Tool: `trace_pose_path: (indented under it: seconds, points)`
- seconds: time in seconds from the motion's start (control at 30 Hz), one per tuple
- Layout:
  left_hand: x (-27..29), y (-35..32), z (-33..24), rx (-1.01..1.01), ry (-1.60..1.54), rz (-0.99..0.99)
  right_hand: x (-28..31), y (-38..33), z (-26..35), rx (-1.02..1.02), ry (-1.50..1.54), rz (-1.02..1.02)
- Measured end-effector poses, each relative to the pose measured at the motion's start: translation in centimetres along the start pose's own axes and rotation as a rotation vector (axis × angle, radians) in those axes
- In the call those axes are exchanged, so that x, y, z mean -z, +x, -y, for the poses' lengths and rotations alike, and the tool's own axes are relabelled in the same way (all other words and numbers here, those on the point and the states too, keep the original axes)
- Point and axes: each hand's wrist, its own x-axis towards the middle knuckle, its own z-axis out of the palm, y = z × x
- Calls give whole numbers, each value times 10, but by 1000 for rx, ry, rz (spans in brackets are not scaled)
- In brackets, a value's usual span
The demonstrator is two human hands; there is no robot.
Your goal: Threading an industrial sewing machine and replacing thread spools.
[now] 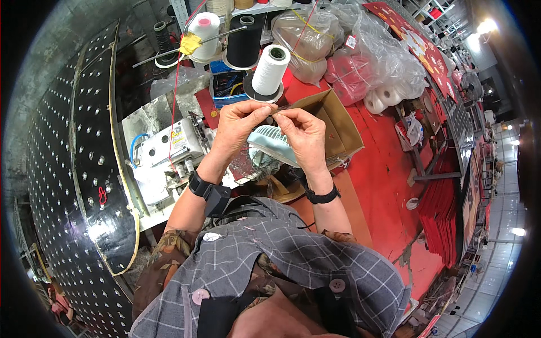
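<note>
My left hand [239, 125] and my right hand [304, 134] are raised close together, thumbs and forefingers pinched. Something thin and dark seems to lie between the fingertips, too small to make out. Just beyond them a white thread cone [271, 72] stands on a round holder. Below the hands is a pale green fan [271, 141] with a slatted guard, partly covered by my right hand. To the left sits a white sewing machine [172, 143], with a red thread [175, 93] running down to it. Another red thread [304, 28] slants down towards the white cone.
An open cardboard box [345, 132] stands right of my right hand on a red surface [383, 163]. Bagged thread cones [389, 98] lie behind it. A blue box [220, 90] holds small items. A black studded panel [84, 152] rises at left; red sheets [439, 219] are stacked at right.
</note>
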Motion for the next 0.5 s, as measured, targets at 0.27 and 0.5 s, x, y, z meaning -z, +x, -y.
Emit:
trace_pose_path:
  seconds: [0.27, 0.5]
  points:
    - [-1, -1, 0, 45, -23, -24, 0, -2, -4, 25, -87, -27]
    - [6, 3, 4, -35, 133, -58, 10, -2, 1, 132, -293, -95]
